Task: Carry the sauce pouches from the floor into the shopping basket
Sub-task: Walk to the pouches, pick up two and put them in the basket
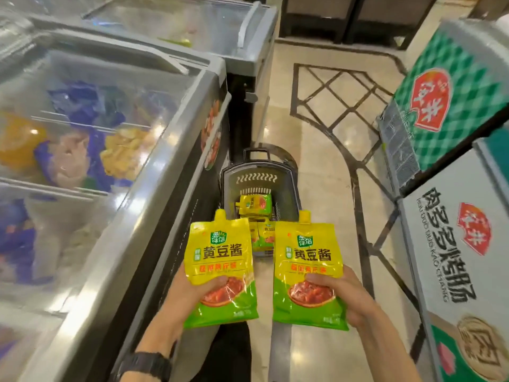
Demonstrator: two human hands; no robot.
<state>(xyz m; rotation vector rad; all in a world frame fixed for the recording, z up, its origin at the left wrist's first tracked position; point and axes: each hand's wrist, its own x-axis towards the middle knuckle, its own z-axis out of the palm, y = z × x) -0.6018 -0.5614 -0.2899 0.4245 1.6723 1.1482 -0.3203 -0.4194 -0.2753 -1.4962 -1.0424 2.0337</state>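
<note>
My left hand (192, 290) grips a yellow-and-green sauce pouch (220, 252) by its lower part, thumb across the front. My right hand (344, 293) holds a second matching pouch (307, 260) the same way. Both pouches are upright, spouts up, side by side above the floor. Just beyond them a dark plastic shopping basket (259, 176) stands on the floor against the freezer. Several more of the same pouches (254, 204) lie inside it, partly hidden behind the two I hold.
A glass-topped chest freezer (115, 150) full of frozen packs runs along the left. Stacked cartons (451, 111) crowd the right side. A tiled aisle (325, 128) with dark inlay lines runs ahead between them.
</note>
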